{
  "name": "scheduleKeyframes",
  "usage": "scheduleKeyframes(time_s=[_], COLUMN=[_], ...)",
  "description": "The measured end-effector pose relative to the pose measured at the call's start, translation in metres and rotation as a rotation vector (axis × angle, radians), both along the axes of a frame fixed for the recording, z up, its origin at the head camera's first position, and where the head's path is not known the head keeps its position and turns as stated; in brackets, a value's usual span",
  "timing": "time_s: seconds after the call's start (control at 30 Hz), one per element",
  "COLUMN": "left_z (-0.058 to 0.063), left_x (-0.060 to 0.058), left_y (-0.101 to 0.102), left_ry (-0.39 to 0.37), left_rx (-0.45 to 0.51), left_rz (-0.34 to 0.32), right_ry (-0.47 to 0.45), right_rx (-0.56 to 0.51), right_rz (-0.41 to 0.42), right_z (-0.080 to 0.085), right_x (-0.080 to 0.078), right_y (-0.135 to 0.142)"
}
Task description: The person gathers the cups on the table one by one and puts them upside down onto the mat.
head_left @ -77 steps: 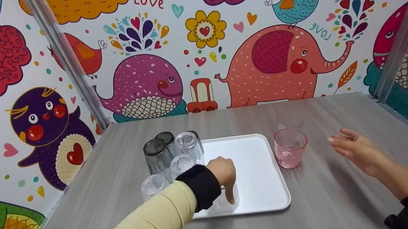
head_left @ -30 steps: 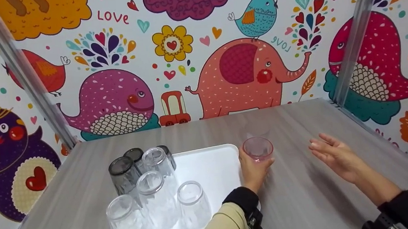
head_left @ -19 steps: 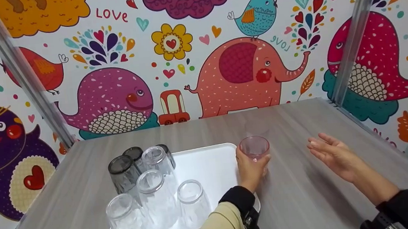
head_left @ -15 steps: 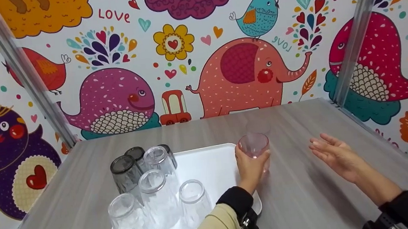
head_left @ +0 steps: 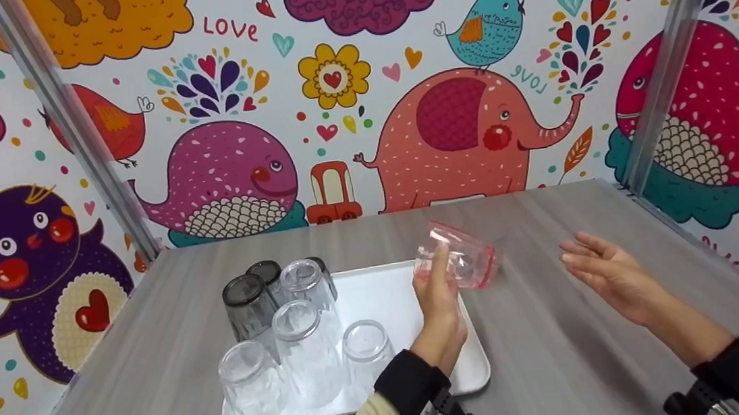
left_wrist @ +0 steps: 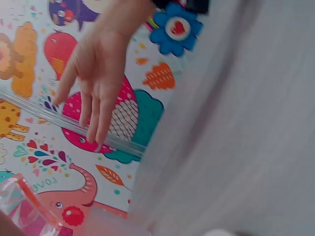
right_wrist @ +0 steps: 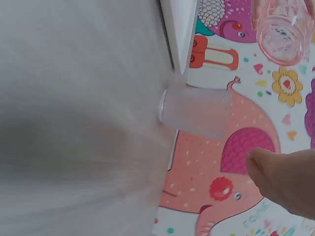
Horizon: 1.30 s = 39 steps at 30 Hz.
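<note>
My left hand (head_left: pixel 441 312) grips a pink tumbler (head_left: pixel 459 256), its thumb along the near side. The tumbler is tipped onto its side in the air, close over the white tray's (head_left: pixel 480 366) right edge. In the right wrist view the pink tumbler's round end (right_wrist: pixel 283 39) faces the camera. Off to the right, my right hand (head_left: pixel 620 278) hangs above the table with fingers loosely extended and nothing in it. Upside-down clear glasses stand on the tray: a short one (head_left: pixel 251 385), a tall one (head_left: pixel 306 359) and another short one (head_left: pixel 366 350) nearest my left forearm.
Dark grey glasses (head_left: pixel 249 307) and another tall clear glass (head_left: pixel 305 281) crowd the tray's back left. A frosted clear glass (right_wrist: pixel 197 110) stands on the table beyond the tray's right side. Patterned walls (head_left: pixel 337 156) with metal posts bound the table (head_left: pixel 533 219).
My left hand left a short clear glass on the tray, reached right to the upright pink tumbler, took hold, then lifted and tipped it sideways. My right hand has stayed about where it was.
</note>
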<state>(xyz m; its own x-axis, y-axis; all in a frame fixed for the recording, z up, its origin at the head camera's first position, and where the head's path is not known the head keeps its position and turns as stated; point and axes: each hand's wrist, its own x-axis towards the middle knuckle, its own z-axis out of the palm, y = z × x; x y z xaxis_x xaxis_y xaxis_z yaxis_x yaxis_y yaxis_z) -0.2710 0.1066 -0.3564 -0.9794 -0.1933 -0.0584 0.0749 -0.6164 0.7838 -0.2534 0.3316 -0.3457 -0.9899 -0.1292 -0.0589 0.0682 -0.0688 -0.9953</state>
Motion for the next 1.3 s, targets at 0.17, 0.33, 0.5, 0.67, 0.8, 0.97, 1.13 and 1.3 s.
scheduleKeyframes(time_s=[0.17,0.33,0.5,0.67,0.8,0.97,1.13,1.3], left_z=[0.002,0.001,0.001,0.002,0.002,0.005,0.009,0.01], left_x=[0.007,0.01,0.014,0.016,0.016,0.017,0.018,0.019], left_y=[-0.006,-0.01,-0.01,-0.011,-0.015,-0.02,-0.02,-0.021], left_ry=[-0.034,-0.052,-0.061,-0.078,-0.104,-0.098,-0.067,-0.064], left_rx=[0.137,0.162,0.175,0.172,0.17,0.162,0.17,0.187], left_rz=[-0.016,0.013,0.02,0.027,0.027,0.018,0.013,0.012], right_ry=[0.247,0.625,0.685,0.603,0.581,0.638,0.735,0.778], right_rx=[0.429,0.717,0.995,1.119,1.126,1.07,0.999,0.992], right_rz=[0.046,0.114,0.243,0.325,0.321,0.297,0.267,0.283], right_z=[0.019,0.036,0.047,0.047,0.044,0.037,0.033,0.03], right_x=[0.0,-0.01,-0.018,-0.021,-0.022,-0.024,-0.025,-0.025], right_y=[-0.039,-0.08,-0.107,-0.125,-0.132,-0.132,-0.127,-0.125])
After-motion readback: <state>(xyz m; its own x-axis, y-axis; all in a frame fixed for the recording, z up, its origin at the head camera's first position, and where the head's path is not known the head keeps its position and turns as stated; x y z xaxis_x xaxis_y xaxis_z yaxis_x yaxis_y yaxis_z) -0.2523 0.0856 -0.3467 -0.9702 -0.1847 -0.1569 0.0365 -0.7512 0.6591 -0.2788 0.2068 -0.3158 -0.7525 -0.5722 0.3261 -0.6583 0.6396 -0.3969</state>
